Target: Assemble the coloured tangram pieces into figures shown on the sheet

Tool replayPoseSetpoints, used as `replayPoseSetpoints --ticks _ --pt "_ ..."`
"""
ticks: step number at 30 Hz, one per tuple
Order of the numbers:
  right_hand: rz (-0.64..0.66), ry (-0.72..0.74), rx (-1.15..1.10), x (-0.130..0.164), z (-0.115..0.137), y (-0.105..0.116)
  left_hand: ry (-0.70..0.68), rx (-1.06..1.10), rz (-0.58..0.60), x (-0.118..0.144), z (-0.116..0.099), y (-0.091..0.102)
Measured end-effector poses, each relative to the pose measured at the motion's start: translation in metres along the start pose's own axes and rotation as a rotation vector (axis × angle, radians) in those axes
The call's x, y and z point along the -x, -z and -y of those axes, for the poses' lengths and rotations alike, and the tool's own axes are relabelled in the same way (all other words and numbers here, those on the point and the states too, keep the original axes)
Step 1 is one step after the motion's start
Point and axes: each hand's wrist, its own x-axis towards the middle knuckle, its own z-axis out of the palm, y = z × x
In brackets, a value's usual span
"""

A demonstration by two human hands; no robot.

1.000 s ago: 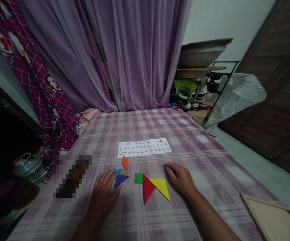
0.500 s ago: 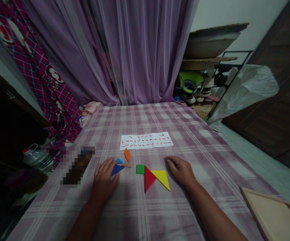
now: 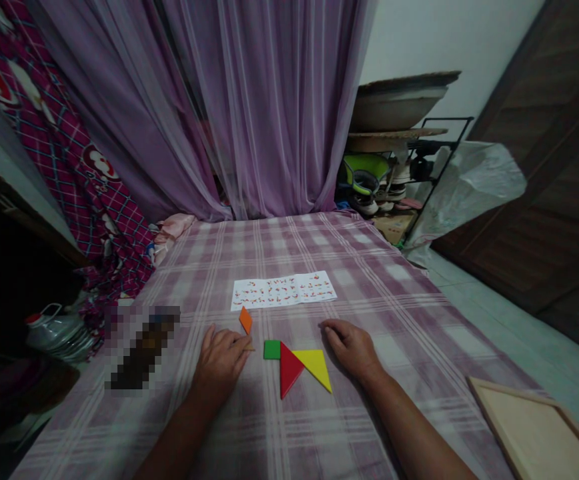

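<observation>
Since prev. frame: left hand (image 3: 222, 360) slid right, now covering blue triangle pcs; tan wooden piece (image 3: 248, 347) peeking at fingers, flat, palm down. Right hand (image 3: 352, 347) loosely curled, empty, beside yellow triangle (image 3: 315, 365).

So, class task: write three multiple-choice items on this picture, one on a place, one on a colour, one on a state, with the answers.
1. Where does the sheet lie?
A. beyond the pieces
B. under the right hand
C. in the tray

2. What colour is the square?
A. blue
B. green
C. white

3. How is the left hand?
A. raised in the air
B. gripping the tray
C. palm down on the cloth, over some pieces

Answers: 1 A, the sheet lies farther up the cloth than the coloured pieces. 2 B, the square beside the red triangle is green. 3 C, the hand lies flat, with a tan piece peeking out at its fingertips.
</observation>
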Motion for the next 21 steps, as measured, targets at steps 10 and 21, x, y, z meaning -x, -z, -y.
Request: replayPoseSetpoints --ticks 10,21 --pt "-0.007 -0.002 0.005 0.0 0.0 0.0 -0.048 -0.027 -0.103 0.021 -0.002 0.009" --pt "-0.015 0.005 0.009 0.001 -0.006 -0.004 -0.15 0.068 -0.074 0.053 -0.013 0.006"
